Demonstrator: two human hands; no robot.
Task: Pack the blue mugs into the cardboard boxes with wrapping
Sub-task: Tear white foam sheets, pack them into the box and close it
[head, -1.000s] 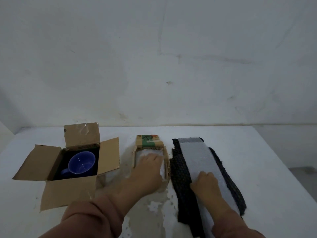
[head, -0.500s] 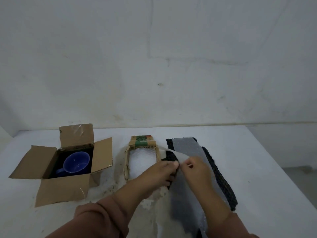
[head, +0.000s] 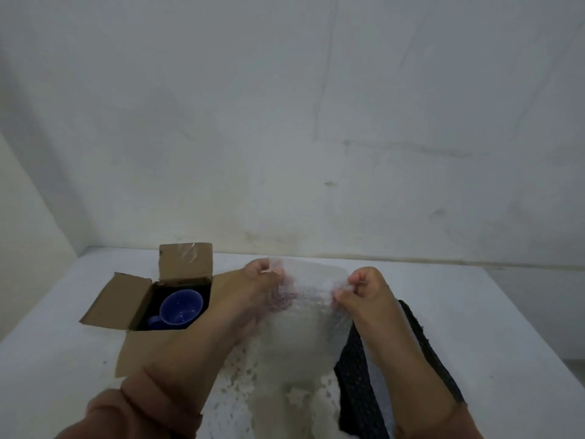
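Observation:
A blue mug [head: 181,308] sits upright inside an open cardboard box [head: 185,263] on the left of the white table, its flaps spread out. My left hand [head: 259,282] and my right hand [head: 364,288] each pinch a top corner of a clear bubble wrap sheet [head: 308,318] and hold it up in front of me, stretched between them. The sheet hangs down toward the table and hides what lies behind it, including the small second box seen earlier.
A black knitted cloth [head: 357,378] lies on the table [head: 522,327] under my right forearm. The tabletop below the sheet is stained and patchy. A pale wall stands right behind the table.
Both hands took hold of the top sheet from the pile on the black cloth and lifted it, spreading it between them. The small middle box is now hidden behind it.

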